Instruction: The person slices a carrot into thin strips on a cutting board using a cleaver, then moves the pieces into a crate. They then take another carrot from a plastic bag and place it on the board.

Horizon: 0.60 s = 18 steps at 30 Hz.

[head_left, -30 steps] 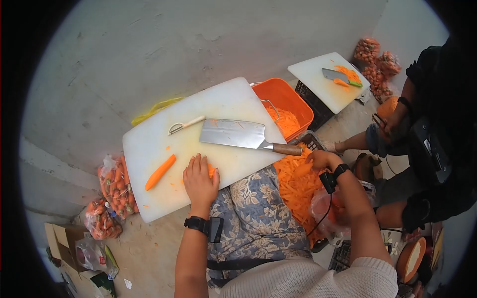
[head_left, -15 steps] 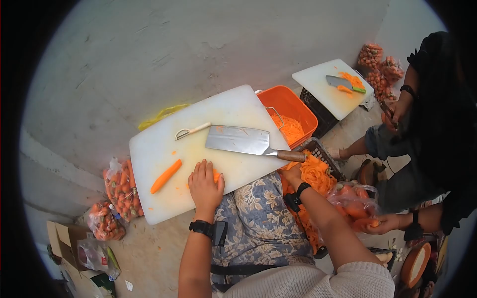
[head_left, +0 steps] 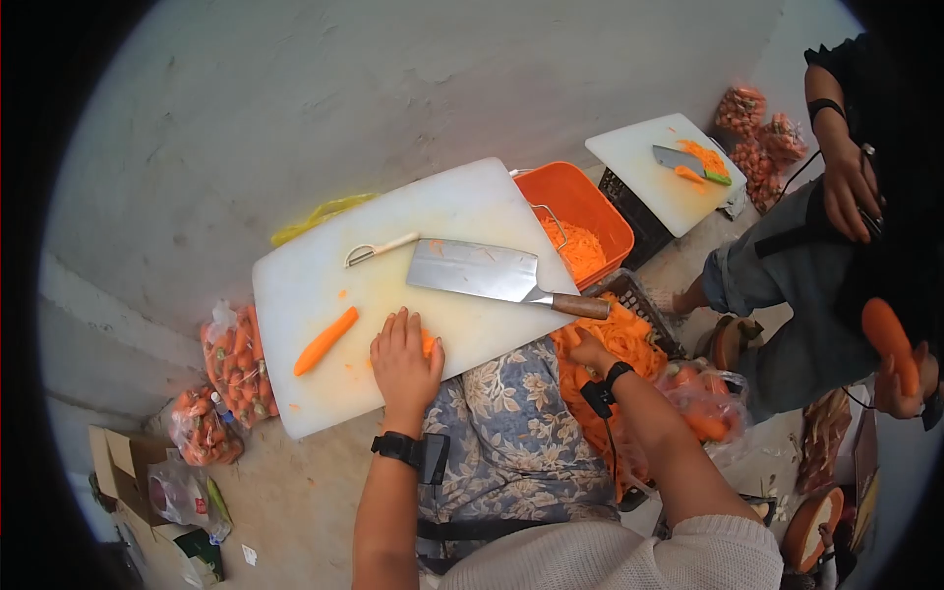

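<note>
Right hand (head_left: 590, 350) has dropped into the shredded orange carrot pile (head_left: 634, 339), its fingers' state unclear. Left hand (head_left: 403, 362) stays flat, fingers extended side by side, over the short orange carrot piece (head_left: 427, 344). Cutting looks paused.

bright daylight | soft shadows | fisheye edges (black vignette) | mostly sharp

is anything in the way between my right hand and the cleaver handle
Nothing visible does. The right hand rests on the carrot slices just below the wooden handle of the cleaver, with only open air between them. The left hand lies flat on the cutting board, clear of the handle.
</note>
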Available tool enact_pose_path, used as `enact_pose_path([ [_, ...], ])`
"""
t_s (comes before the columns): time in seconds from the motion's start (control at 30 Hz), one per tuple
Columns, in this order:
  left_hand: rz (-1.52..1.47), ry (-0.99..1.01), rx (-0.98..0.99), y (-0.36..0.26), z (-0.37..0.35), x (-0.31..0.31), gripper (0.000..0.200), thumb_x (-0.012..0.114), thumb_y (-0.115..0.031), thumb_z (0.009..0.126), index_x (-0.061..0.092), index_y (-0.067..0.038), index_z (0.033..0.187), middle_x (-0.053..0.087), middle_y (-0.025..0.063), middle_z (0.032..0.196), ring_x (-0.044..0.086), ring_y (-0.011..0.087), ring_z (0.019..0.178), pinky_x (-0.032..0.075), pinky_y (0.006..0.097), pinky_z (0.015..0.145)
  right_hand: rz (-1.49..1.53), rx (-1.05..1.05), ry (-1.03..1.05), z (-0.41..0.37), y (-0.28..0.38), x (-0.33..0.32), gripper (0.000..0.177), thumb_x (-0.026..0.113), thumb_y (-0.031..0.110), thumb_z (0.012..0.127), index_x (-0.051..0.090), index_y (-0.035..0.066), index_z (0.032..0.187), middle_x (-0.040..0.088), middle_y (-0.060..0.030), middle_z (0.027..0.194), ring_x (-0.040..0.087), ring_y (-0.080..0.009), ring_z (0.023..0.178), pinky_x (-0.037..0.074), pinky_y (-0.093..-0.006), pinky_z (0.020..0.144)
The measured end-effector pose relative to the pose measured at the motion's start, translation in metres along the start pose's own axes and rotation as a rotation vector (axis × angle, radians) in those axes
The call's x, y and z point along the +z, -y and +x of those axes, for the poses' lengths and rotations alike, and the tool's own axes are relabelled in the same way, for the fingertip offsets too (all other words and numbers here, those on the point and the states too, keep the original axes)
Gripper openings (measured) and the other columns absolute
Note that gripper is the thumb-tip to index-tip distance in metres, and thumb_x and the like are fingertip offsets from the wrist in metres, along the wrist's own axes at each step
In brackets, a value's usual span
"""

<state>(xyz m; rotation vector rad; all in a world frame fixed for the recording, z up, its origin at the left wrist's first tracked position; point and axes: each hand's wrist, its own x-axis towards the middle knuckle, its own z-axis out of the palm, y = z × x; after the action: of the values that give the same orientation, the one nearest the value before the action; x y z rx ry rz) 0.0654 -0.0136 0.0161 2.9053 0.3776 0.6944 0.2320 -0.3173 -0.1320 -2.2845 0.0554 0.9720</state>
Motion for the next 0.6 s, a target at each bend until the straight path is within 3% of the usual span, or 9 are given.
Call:
enact_pose_path([
  [0.2,-0.006,-0.003,0.008,-0.002,0.003,-0.004,0.048,0.060,-0.028,0.085,0.057,-0.001,0.124,0.053,0.0170,0.134,0.046,0.0341,0.127,0.034,0.0458,0.104,-0.150,-0.051,0.016,-0.027,0.001,-0.023,0.095,0.067,0.015,0.069,0.021,0.002,0.152,0.054,-0.0300,0.131,0.057,-0.0386,0.118,0.049,-0.0381,0.092],
  [0.3,-0.003,-0.013,0.015,-0.001,0.001,-0.003,0.047,0.060,-0.028,0.086,0.057,-0.001,0.124,0.054,0.0171,0.133,0.047,0.0344,0.126,0.035,0.0457,0.104,-0.238,0.076,-0.015,-0.039,0.004,-0.021,0.093,0.064,0.017,0.072,0.019,0.004,0.153,0.056,-0.0322,0.125,0.059,-0.0393,0.115,0.051,-0.0384,0.089],
  [0.4,-0.021,-0.026,0.019,0.000,0.001,-0.002,0.047,0.060,-0.029,0.086,0.057,-0.001,0.124,0.054,0.0171,0.133,0.047,0.0344,0.126,0.035,0.0457,0.104,-0.335,0.023,0.102,-0.053,-0.003,-0.003,0.092,0.061,0.019,0.075,0.016,0.004,0.153,0.060,-0.0333,0.117,0.064,-0.0398,0.105,0.052,-0.0387,0.085],
  [0.47,-0.029,-0.011,0.004,0.001,0.000,-0.001,0.048,0.059,-0.031,0.086,0.057,-0.002,0.124,0.054,0.0166,0.134,0.047,0.0334,0.127,0.033,0.0463,0.105,-0.090,0.039,0.158,-0.073,0.004,0.001,0.093,0.060,0.020,0.075,0.013,-0.001,0.152,0.062,-0.0267,0.116,0.067,-0.0335,0.096,0.055,-0.0385,0.068],
  [0.5,-0.039,-0.002,-0.002,0.001,0.001,-0.001,0.048,0.058,-0.032,0.087,0.058,-0.002,0.124,0.054,0.0160,0.135,0.046,0.0325,0.128,0.032,0.0469,0.106,-0.096,0.038,0.160,-0.078,0.009,0.000,0.093,0.060,0.020,0.075,0.013,-0.001,0.152,0.062,-0.0267,0.116,0.067,-0.0335,0.096,0.055,-0.0385,0.068],
  [0.57,-0.040,0.003,-0.009,0.001,0.000,-0.001,0.048,0.058,-0.032,0.087,0.058,-0.002,0.124,0.053,0.0161,0.135,0.046,0.0324,0.128,0.032,0.0468,0.106,-0.123,-0.013,0.070,-0.085,0.016,-0.002,0.080,0.060,0.024,0.078,0.028,-0.003,0.147,0.065,-0.0251,0.109,0.067,-0.0337,0.092,0.055,-0.0390,0.064],
  [0.6,-0.042,0.006,-0.010,0.000,0.001,-0.002,0.048,0.058,-0.032,0.087,0.058,-0.002,0.124,0.053,0.0162,0.135,0.046,0.0324,0.129,0.032,0.0467,0.106,-0.120,-0.011,0.064,-0.083,0.013,-0.003,0.080,0.060,0.024,0.078,0.028,-0.003,0.147,0.065,-0.0251,0.109,0.067,-0.0337,0.092,0.055,-0.0390,0.064],
])
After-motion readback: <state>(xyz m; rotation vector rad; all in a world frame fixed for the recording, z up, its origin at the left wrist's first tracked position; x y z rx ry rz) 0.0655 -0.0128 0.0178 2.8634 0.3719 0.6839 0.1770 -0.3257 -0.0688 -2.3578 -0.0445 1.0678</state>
